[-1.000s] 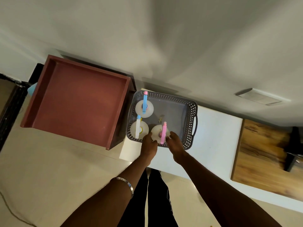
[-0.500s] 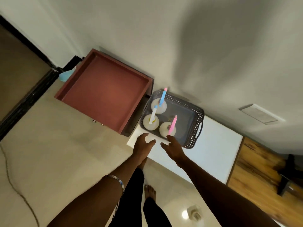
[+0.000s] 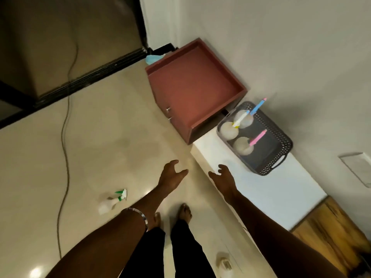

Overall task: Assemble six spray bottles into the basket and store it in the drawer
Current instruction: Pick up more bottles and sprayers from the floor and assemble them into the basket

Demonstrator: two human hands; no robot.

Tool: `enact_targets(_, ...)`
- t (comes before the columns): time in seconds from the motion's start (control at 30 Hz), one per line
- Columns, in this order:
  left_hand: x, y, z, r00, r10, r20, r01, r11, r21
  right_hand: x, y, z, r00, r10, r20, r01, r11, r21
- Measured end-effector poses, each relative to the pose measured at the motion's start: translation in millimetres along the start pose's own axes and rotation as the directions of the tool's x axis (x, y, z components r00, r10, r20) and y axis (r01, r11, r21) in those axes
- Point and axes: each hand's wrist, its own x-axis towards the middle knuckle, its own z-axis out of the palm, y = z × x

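Observation:
A grey perforated basket (image 3: 278, 135) stands on the white counter (image 3: 267, 189) beside the open reddish-brown drawer (image 3: 192, 87). Three white spray bottles stand in it: one with a blue nozzle (image 3: 246, 118), one with a white and yellow nozzle (image 3: 228, 130), one with a pink nozzle (image 3: 244, 145). Another white bottle with a green nozzle (image 3: 112, 201) lies on the floor at lower left. My left hand (image 3: 171, 175) hangs over the floor, fingers loosely spread and holding nothing. My right hand (image 3: 222, 176) hovers at the counter's front edge, also holding nothing.
A dark cable (image 3: 65, 125) runs along the tiled floor at left. A black door track (image 3: 80, 79) crosses the upper left. A light blue object (image 3: 153, 58) sits behind the drawer. A wooden surface (image 3: 329, 227) adjoins the counter at right. A small white object (image 3: 224, 264) lies on the floor.
Both hands have drawn back from the basket toward me and off the pink-nozzle bottle. The view has swung left and down, bringing the floor and the green-nozzle bottle into sight.

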Motion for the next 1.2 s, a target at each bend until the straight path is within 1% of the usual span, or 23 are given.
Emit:
enact_targets(0.23,-38.0,-84.8,-76.8,0.989,-0.089,-0.121,0.072,0.987,-0.145,-35.5,-18.5,95.6,0.989,-0.055,0.140,0.084,0.974,-0.211)
enact_targets(0.4,-71.9,-161.8,-145.0,0.966,-0.185,-0.183,0.124,0.946,-0.298,-75.6,-44.8,187.3,0.966,-0.109,0.235,0.184,0.927,-0.328)
enact_targets(0.47,-84.3,-189.8,-170.9,0.957,-0.207,-0.203,0.131,0.934,-0.333,-92.6,-52.4,222.4,0.957,-0.119,0.265,0.214,0.907,-0.364)
enact_targets(0.63,-108.3,-264.9,-236.1,0.934,-0.273,-0.233,0.156,0.893,-0.421,-131.4,-60.1,319.2,0.942,-0.104,0.320,0.233,0.888,-0.396)
enact_targets(0.77,-109.8,-320.7,-276.7,0.912,-0.334,-0.239,0.200,0.868,-0.454,-145.0,-56.2,391.5,0.928,-0.071,0.365,0.230,0.882,-0.411)
enact_targets(0.97,-66.6,-389.0,-298.9,0.865,-0.447,-0.228,0.269,0.796,-0.542,-112.9,-40.9,480.6,0.908,-0.022,0.417,0.238,0.848,-0.474)
enact_targets(1.1,-9.9,-431.1,-287.6,0.845,-0.483,-0.227,0.287,0.770,-0.570,-56.2,-13.5,537.7,0.910,0.010,0.414,0.210,0.851,-0.482)
enact_targets(1.2,44.7,-472.0,-266.5,0.840,-0.497,-0.217,0.305,0.764,-0.569,-3.0,26.2,583.0,0.911,0.035,0.410,0.186,0.853,-0.487)
